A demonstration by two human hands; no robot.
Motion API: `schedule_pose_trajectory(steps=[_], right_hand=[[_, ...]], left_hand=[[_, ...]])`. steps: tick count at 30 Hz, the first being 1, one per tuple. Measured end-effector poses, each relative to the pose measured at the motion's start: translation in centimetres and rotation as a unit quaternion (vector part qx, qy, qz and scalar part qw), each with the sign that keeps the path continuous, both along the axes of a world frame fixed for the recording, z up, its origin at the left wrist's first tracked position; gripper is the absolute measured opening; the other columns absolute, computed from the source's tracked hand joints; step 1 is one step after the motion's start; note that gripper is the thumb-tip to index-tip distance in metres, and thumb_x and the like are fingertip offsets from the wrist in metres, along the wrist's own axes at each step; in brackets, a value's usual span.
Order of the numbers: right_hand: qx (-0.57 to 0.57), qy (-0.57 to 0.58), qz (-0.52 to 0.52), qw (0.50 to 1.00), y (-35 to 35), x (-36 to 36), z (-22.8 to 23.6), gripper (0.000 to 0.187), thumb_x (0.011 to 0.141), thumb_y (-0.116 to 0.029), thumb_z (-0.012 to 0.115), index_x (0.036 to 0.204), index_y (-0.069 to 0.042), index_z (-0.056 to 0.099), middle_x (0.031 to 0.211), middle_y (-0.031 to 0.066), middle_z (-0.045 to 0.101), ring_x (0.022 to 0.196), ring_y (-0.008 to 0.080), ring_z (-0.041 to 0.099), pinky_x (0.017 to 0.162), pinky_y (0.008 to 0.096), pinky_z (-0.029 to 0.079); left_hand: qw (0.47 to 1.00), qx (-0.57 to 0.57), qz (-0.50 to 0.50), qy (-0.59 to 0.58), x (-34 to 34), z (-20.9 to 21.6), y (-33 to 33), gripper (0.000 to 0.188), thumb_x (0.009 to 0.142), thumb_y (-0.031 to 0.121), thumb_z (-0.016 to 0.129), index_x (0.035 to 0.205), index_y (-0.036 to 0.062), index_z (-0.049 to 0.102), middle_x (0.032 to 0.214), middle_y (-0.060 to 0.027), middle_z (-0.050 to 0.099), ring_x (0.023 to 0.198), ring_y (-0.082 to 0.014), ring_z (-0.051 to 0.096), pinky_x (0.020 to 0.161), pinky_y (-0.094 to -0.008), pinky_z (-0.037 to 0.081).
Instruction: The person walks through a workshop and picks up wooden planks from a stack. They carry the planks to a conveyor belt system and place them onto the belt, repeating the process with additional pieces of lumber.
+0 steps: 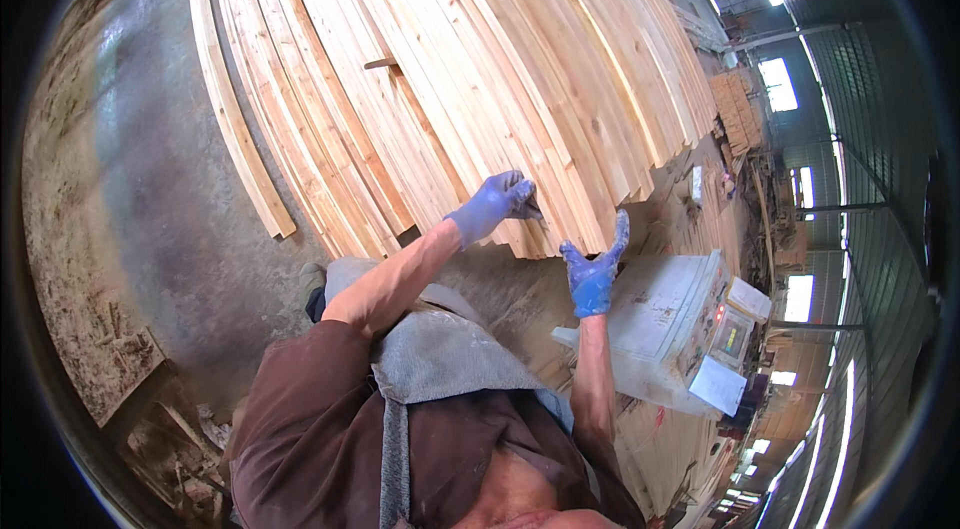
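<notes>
Hands: two, one left hand (495,206), one right hand (597,267). Blue gloves (591,301): two, one per hand. Softwood planks (480,79) ahead of both hands: dozens, overlapping, exact number unclear. Plank lying apart (225,109), well left of left hand: one. Short dark wood strip (380,63), ahead of left hand: one. Machine cabinet (650,304), right of right hand: one. Grey apron (450,349), behind left hand: one.

Gloved left hand (495,206) at pale planks (490,59)

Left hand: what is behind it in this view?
Behind the blue-gloved left hand, long pale boards show beyond its outline; whatever the glove directly covers cannot be seen.
</notes>
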State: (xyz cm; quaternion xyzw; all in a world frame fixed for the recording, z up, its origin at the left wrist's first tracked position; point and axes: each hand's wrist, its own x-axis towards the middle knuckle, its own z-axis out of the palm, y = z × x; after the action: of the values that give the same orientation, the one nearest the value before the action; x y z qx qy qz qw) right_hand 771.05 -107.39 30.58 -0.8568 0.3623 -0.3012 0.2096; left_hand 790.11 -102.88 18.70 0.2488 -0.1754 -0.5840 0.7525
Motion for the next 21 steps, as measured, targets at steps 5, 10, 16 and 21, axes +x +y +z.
schedule_pose_trajectory(steps=[5, 10, 16, 21], right_hand=[[0.020, -0.013, 0.001, 1.000, 0.5, 0.1, 3.9, 0.105, 0.069, 0.001, 0.086, 0.155, -0.004, 0.024, 0.157, 0.0131, 0.032, 0.142, 0.0273, 0.035, 0.118, 0.0396, 0.031], [-0.022, 0.007, 0.034, 0.999, -0.1, -0.6, 7.1, 0.104, 0.071, 0.000, 0.085, 0.155, -0.001, 0.023, 0.157, 0.0162, 0.030, 0.143, 0.0283, 0.033, 0.118, 0.0407, 0.029], [-0.036, 0.002, 0.040, 0.999, -0.9, -1.0, 9.0, 0.103, 0.071, -0.001, 0.085, 0.154, -0.001, 0.026, 0.156, 0.0150, 0.034, 0.144, 0.0275, 0.033, 0.120, 0.0391, 0.026], [-0.038, 0.002, 0.057, 0.998, -0.9, -0.9, 8.9, 0.104, 0.074, -0.007, 0.085, 0.156, -0.002, 0.021, 0.158, 0.0151, 0.030, 0.144, 0.0288, 0.031, 0.119, 0.0418, 0.027]], left_hand=[[1.000, -0.024, 0.006, -0.015, 0.3, 3.8, 0.7, 0.037, 0.102, 0.032, 0.059, 0.105, -0.0050, 0.059, 0.098, -0.0158, 0.069, 0.090, -0.0273, 0.072, 0.083, -0.0384, 0.061], [1.000, -0.001, -0.008, 0.007, 1.3, 8.1, 0.9, 0.043, 0.098, 0.041, 0.065, 0.092, -0.0012, 0.057, 0.083, -0.0117, 0.064, 0.073, -0.0217, 0.071, 0.070, -0.0343, 0.062], [0.993, -0.019, 0.065, -0.094, 0.6, 10.9, 0.7, 0.046, 0.100, 0.043, 0.060, 0.091, -0.0017, 0.055, 0.079, -0.0125, 0.066, 0.070, -0.0222, 0.071, 0.068, -0.0338, 0.059], [0.975, 0.001, 0.108, -0.194, 0.7, 10.2, 0.8, 0.044, 0.102, 0.041, 0.057, 0.094, -0.0026, 0.059, 0.079, -0.0103, 0.066, 0.075, -0.0230, 0.073, 0.070, -0.0331, 0.057]])
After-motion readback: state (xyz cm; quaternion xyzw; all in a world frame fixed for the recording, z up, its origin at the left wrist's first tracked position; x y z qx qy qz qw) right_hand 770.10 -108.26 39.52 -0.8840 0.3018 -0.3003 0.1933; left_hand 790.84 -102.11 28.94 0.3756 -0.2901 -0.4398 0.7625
